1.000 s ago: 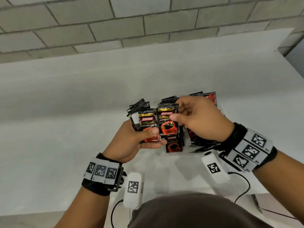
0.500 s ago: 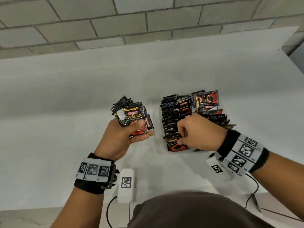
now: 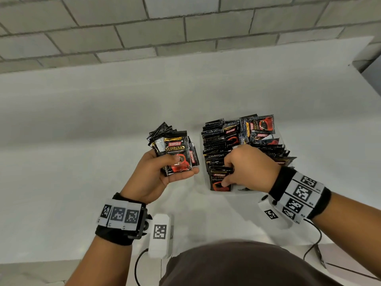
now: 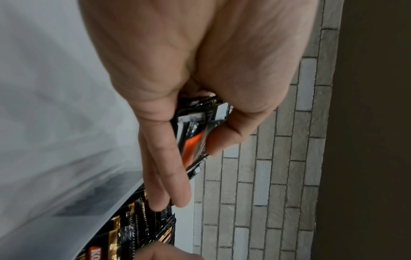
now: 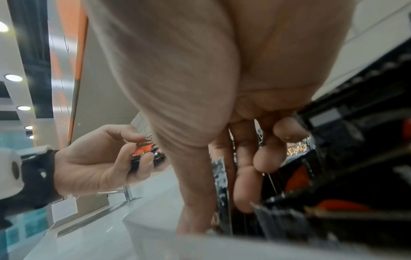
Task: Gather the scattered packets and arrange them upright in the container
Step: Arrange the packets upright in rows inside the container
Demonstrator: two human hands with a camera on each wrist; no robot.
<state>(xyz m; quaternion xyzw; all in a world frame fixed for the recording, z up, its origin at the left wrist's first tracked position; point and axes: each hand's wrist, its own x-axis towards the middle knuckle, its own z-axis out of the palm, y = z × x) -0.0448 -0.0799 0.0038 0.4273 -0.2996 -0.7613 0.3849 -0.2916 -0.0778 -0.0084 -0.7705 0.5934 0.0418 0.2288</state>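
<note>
Container (image 3: 203, 178): on the table (image 3: 82, 141), toward its near right, holding rows of packets (image 3: 214, 141) on edge (a few at its far right corner lie tilted). Right hand (image 3: 249, 168): in the container at its near left side, fingers among the packets there. Left hand (image 3: 152, 178): above the table just left of the container, holding a held stack (image 3: 175, 153) of packets, apart from the container.

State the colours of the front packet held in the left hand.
Black front packet with gold lettering, a red logo band and a red cup, gripped by the left hand. Clearest in the head view.
</note>
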